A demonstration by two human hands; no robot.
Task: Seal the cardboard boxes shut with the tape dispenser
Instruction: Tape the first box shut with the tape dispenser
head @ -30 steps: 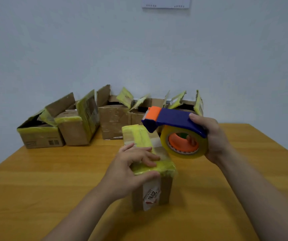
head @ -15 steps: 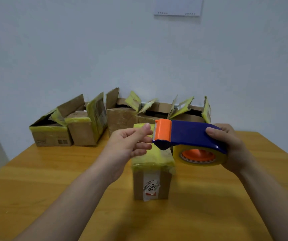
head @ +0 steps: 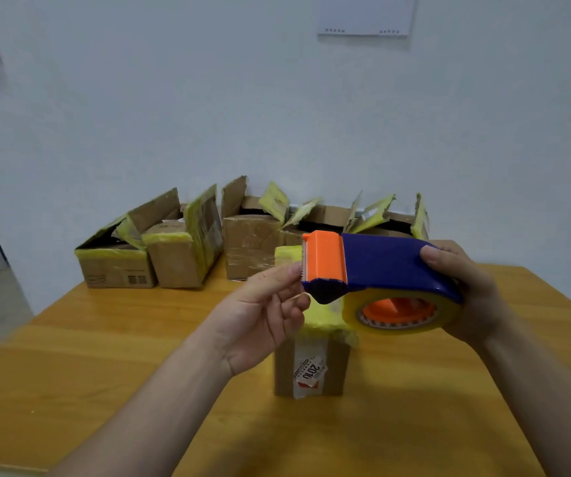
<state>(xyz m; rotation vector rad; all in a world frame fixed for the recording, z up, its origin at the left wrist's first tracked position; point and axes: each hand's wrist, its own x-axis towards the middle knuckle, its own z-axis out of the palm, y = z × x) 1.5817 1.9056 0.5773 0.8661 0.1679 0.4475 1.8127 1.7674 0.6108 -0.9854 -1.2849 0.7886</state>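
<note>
A small cardboard box with yellow tape over its top stands upright at the table's middle, a white label on its near face. Above it my right hand grips the blue tape dispenser by its rear. The dispenser's orange head points left, and its roll of clear tape hangs below. My left hand is raised to the toothed blade, thumb and forefinger pinching at the tape end there. The clear tape itself is hard to make out. Neither hand touches the box.
Along the wall at the table's far edge stands a row of open cardboard boxes with yellow-taped flaps sticking up. The wooden table ends at the left, where floor shows. A white sheet hangs on the wall.
My left hand has lifted off the box top and gone up to the dispenser's blade. My right hand has raised the dispenser and levelled it above the box.
</note>
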